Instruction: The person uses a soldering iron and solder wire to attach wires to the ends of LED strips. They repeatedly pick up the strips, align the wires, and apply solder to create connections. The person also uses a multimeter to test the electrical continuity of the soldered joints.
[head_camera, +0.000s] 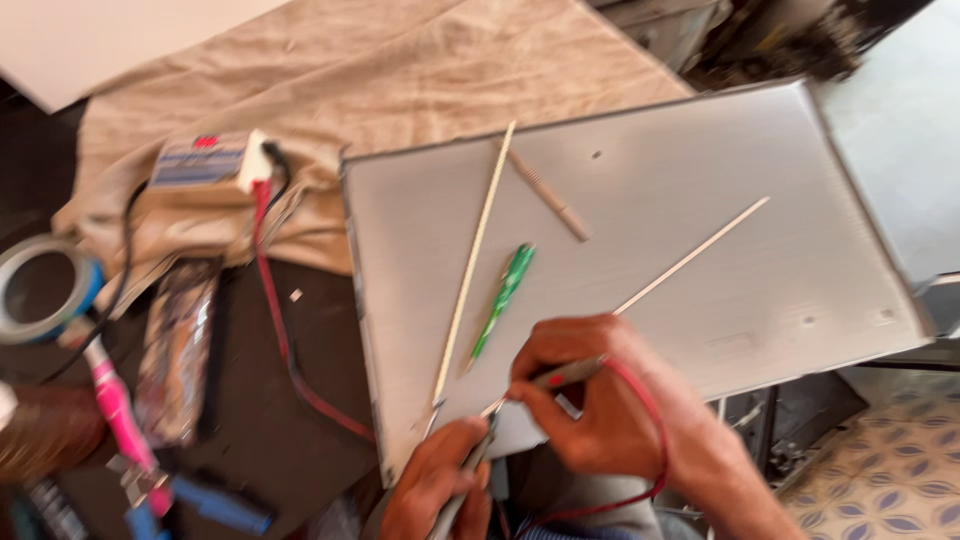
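Grey panel (700, 230) bears sticks; hands (520, 430) seemingly grip probes.

Only the two hands and a stretch of forearm show, low in the view. Both hands are bare: no gloves, no rings, no watch or band at either wrist. The left hand (437, 490) shows only its back and knuckles, cut off by the bottom edge before the wrist. The right hand (590, 400) runs into a bare forearm (725, 475) with no sleeve reaching down to it. The fingernails are short. The blur hides any finer marks on the hands.
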